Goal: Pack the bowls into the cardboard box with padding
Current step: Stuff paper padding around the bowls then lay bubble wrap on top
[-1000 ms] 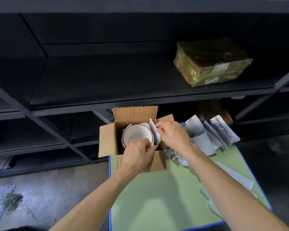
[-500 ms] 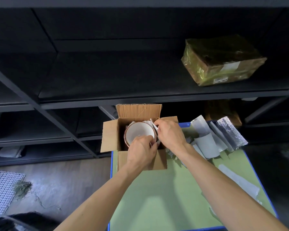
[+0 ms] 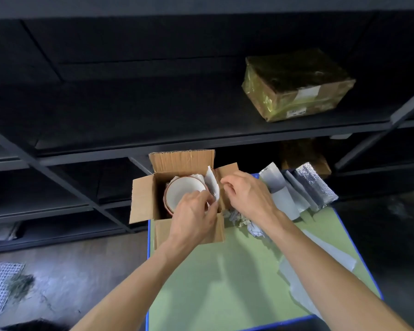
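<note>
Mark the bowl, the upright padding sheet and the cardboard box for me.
bowl (image 3: 181, 195): head view, white inside surface.
padding sheet (image 3: 212, 185): head view, middle of the upright sheet.
cardboard box (image 3: 182, 161): head view, raised back flap.

You have one view: a wide-angle camera worn on your head, facing forward and tilted down. It looks from close above at the green table (image 3: 225, 283) and the cardboard box (image 3: 182, 161). The dark shelving (image 3: 153, 111) beyond fills the upper half, and the floor (image 3: 69, 271) shows at lower left.

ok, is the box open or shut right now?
Open. The cardboard box has its flaps up or splayed outward, and the bowl shows inside.
</note>
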Available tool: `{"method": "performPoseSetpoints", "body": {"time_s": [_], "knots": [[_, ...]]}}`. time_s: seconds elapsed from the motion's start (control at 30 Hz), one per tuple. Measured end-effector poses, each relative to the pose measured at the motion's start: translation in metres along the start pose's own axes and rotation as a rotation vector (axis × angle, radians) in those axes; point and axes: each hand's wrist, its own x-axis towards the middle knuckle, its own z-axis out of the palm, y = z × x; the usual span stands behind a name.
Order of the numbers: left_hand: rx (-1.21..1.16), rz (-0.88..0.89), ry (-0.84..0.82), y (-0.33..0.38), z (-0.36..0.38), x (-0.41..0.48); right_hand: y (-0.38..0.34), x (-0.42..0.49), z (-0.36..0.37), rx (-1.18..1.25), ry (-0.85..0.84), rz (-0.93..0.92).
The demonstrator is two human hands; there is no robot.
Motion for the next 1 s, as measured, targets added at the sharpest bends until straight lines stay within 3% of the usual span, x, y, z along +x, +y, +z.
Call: {"method": "performPoseSetpoints", "body": {"time_s": [0.23, 0.47, 0.73, 1.0], "knots": [[-0.015, 0.175, -0.038, 0.046, 0.017, 0.005, 0.053, -0.056, -0.021, -0.034, 0.019, 0.085], [0.003, 0.364, -0.256, 0.092, 0.083, -0.014, 0.13, -0.136, -0.019, -0.099, -0.099, 0.343], [0.18, 0.354, -0.554, 0.118, 0.17, -0.03, 0.204, -0.235, -0.002, -0.121, -0.373, 0.691], [0.405, 0.316, -0.709, 0.125, 0.218, -0.041, 0.209, -0.279, 0.018, -0.04, -0.356, 0.904]]}}
